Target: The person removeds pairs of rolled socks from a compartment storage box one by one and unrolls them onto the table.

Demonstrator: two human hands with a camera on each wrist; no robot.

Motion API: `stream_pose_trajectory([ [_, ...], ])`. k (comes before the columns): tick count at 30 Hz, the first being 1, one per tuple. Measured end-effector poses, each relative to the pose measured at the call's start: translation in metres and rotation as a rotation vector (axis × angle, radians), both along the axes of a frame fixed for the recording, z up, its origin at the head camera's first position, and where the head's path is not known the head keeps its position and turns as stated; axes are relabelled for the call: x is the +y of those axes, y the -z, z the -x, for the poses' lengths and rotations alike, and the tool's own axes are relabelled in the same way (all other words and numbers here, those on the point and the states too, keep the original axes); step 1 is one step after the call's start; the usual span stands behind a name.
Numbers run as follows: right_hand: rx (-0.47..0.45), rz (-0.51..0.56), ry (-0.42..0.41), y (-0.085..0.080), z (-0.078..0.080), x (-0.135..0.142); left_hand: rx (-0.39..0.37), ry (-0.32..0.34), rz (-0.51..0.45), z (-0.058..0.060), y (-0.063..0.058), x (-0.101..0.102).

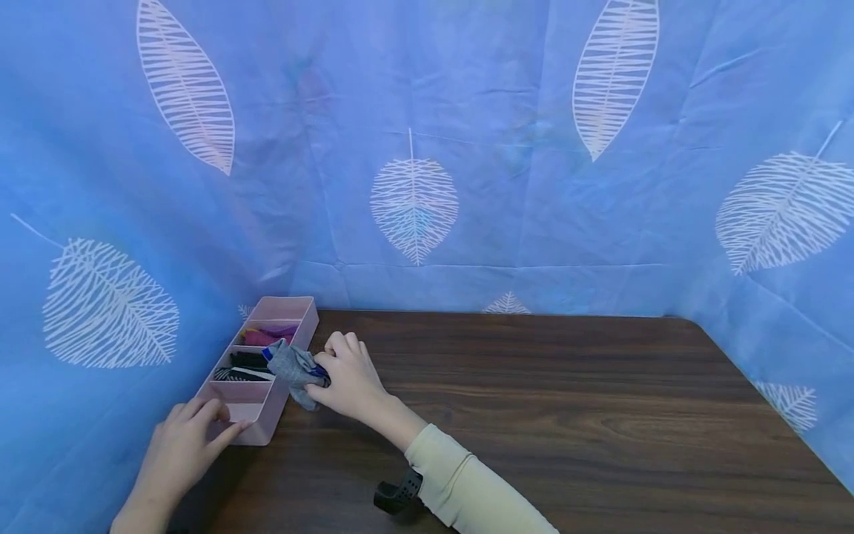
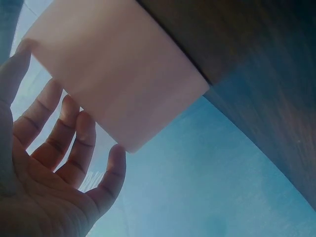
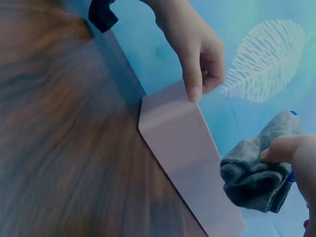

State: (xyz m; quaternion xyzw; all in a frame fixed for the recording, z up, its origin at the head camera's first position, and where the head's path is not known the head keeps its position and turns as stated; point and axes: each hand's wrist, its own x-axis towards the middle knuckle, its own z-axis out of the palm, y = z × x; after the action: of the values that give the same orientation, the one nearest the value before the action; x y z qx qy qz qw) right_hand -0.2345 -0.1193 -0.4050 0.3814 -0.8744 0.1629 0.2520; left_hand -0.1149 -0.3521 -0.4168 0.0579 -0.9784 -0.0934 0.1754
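Observation:
In the head view my right hand [image 1: 348, 374] pinches a folded grey sock [image 1: 292, 368] with blue patches, held beside the long right wall of the pink divided storage box [image 1: 272, 415]. The right wrist view shows the sock [image 3: 256, 170] bunched, with the thumb pressed on it. My left hand [image 1: 181, 445] grips the rim at the near end of the box, fingers bent over the edge. From the left wrist, the fingertips [image 2: 117, 150] line the rim of the pink wall [image 2: 118, 74]. The box's nearest compartment holds nothing visible.
Other compartments hold dark folded items with white stripes [image 1: 243, 374] and a red-purple bundle [image 1: 267, 336]. The box stands at the left edge of the dark wooden table [image 1: 534, 415]. A blue curtain with white leaves [image 1: 507, 208] hangs behind. A black wrist strap [image 1: 399, 492] hangs under the right sleeve.

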Motion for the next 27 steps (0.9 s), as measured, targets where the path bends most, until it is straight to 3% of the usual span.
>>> stream_pose_trajectory([
  [8, -0.090, -0.002, 0.040, 0.001, 0.005, 0.045, 0.015, 0.009, 0.004, 0.001, 0.002, -0.001],
  [15, -0.142, 0.037, 0.071, 0.001, 0.012, 0.079, -0.021, 0.004, -0.015, 0.001, 0.003, -0.005],
  [27, -0.204, 0.080, 0.162, -0.011, 0.021, 0.133, -0.027, 0.003, -0.032, 0.001, 0.002, -0.003],
])
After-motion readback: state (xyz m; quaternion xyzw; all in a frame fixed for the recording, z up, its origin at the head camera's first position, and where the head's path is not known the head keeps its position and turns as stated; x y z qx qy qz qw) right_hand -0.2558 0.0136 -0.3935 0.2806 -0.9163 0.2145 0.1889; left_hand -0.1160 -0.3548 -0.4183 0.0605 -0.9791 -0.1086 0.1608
